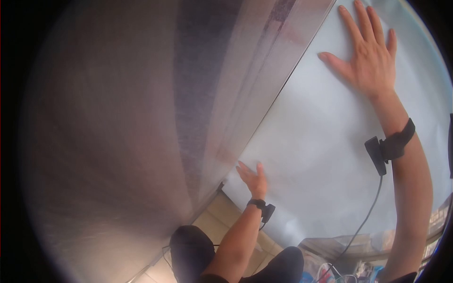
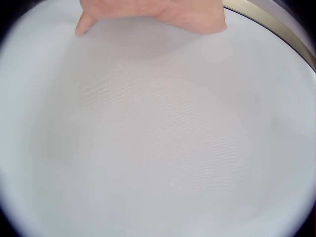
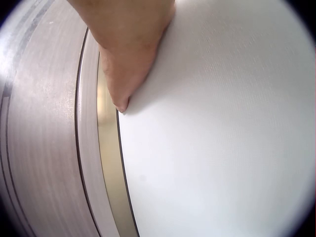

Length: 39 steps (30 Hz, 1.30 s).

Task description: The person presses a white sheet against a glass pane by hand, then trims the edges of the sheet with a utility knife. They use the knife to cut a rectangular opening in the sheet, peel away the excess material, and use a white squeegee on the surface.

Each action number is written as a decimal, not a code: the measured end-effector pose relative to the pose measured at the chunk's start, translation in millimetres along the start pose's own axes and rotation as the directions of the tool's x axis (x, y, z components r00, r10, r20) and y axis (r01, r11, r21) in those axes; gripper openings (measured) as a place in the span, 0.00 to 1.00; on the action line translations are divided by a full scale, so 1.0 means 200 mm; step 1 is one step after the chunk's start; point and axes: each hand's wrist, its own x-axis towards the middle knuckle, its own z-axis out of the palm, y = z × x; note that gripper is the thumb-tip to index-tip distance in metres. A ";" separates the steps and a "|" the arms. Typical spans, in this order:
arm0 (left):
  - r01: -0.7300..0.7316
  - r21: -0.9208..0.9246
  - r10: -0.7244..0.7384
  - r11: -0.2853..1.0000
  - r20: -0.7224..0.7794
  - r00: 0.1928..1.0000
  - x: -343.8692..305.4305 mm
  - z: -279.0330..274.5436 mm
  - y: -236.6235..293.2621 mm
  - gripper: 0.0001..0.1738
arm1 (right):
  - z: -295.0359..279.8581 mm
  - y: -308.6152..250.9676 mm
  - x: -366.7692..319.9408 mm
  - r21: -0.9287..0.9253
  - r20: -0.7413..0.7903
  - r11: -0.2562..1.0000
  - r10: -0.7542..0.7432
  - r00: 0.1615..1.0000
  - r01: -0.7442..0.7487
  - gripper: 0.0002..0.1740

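A large white panel (image 1: 302, 137) with a fine ribbed texture fills the right side of the head view. My right hand (image 1: 370, 61) lies against its upper part, back towards me, with straight, spread fingers and the thumb pointing left. Lower down, my left hand (image 1: 255, 181) is at the panel beside its left edge, thumb apart from the extended fingers. The left wrist view has part of a hand (image 2: 153, 10) along the top, over the white surface. In the right wrist view, the hand (image 3: 131, 64) reaches close to the gold strip (image 3: 111, 148) bordering the panel.
A grey-brown wood-grain surface (image 1: 108, 118) with a dark band (image 1: 203, 70) stands to the left. Below are floor tiles (image 1: 214, 212) and my knees (image 1: 191, 245). Cables and small items (image 1: 325, 273) lie at the bottom right. A camera cable (image 1: 363, 221) hangs from my right wrist.
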 end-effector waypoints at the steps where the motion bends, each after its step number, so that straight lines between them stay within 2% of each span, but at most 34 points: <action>1: 0.014 0.005 -0.014 1.000 0.017 1.000 -0.01 0.00 -0.05 0.57 | 0.03 -0.02 -0.02 -0.020 0.003 1.000 0.004 1.000 -0.004 0.60; 3: -0.030 0.038 0.028 0.999 0.056 0.998 -0.03 0.06 -0.12 0.54 | 0.08 0.06 -0.01 0.299 -0.164 0.951 -0.028 0.986 0.077 0.56; 5: -0.049 -0.001 0.049 0.999 -0.030 0.998 -0.08 0.12 -0.05 0.52 | 0.07 0.11 -0.01 0.408 -0.165 0.907 -0.035 0.986 0.101 0.54; 6: -0.203 0.036 0.206 0.978 -0.086 0.975 -0.12 0.11 0.06 0.49 | 0.05 0.13 -0.01 0.417 -0.137 0.904 -0.035 0.990 0.090 0.54; 7: -0.391 -0.018 0.387 0.920 -0.108 0.916 -0.20 0.14 0.21 0.45 | 0.06 0.17 -0.02 0.445 -0.101 0.891 -0.051 0.994 0.091 0.54; 8: -0.367 -0.115 0.364 0.923 -0.047 0.930 -0.28 0.08 0.51 0.43 | 0.04 0.19 -0.01 0.421 -0.117 0.904 -0.030 0.993 0.077 0.54; 9: -0.383 -0.125 0.381 0.915 -0.043 0.924 -0.33 0.05 0.68 0.43 | 0.02 0.20 -0.01 0.445 -0.112 0.892 -0.037 0.993 0.084 0.55; 10: -0.563 -0.046 0.564 0.826 0.028 0.825 -0.36 0.02 0.81 0.43 | 0.01 0.20 -0.01 0.475 -0.105 0.875 -0.051 0.993 0.095 0.56; 11: -0.721 0.017 0.715 0.693 0.113 0.690 -0.39 0.03 0.92 0.44 | 0.00 0.22 -0.01 0.470 -0.108 0.878 -0.044 0.993 0.090 0.56; 12: -0.725 0.018 0.719 0.688 0.112 0.685 -0.40 0.06 1.02 0.44 | -0.02 0.23 0.00 0.484 -0.118 0.870 -0.042 0.992 0.094 0.55; 14: -0.839 0.071 0.812 0.540 0.220 0.541 -0.41 0.09 1.17 0.49 | -0.06 0.23 0.01 0.507 -0.138 0.856 -0.034 0.990 0.100 0.54; 15: -0.841 0.068 0.810 0.537 0.238 0.537 -0.34 0.20 1.11 0.49 | 0.07 0.18 -0.02 0.506 -0.106 0.858 -0.043 0.993 0.091 0.53; 17: -0.822 0.225 0.771 0.523 0.285 0.569 -0.33 0.27 1.09 0.52 | 0.09 0.19 -0.04 0.505 -0.099 0.858 -0.053 0.994 0.096 0.52; 22: -0.820 0.230 0.766 0.524 0.292 0.572 -0.32 0.29 1.04 0.52 | 0.14 0.19 -0.04 0.486 -0.095 0.870 -0.049 0.994 0.089 0.47; 28: -0.815 0.249 0.763 0.523 0.289 0.578 -0.32 0.23 0.97 0.52 | 0.12 0.18 -0.03 0.473 -0.184 0.869 -0.061 0.981 0.143 0.46; 36: -0.824 0.216 0.772 0.524 0.287 0.567 -0.31 0.21 0.89 0.51 | 0.11 0.12 0.01 0.448 -0.209 0.882 -0.056 0.976 0.147 0.47; 39: -0.829 0.179 0.775 0.531 0.295 0.560 -0.28 0.29 0.84 0.54 | 0.20 0.13 -0.01 0.456 -0.197 0.879 -0.048 0.979 0.135 0.47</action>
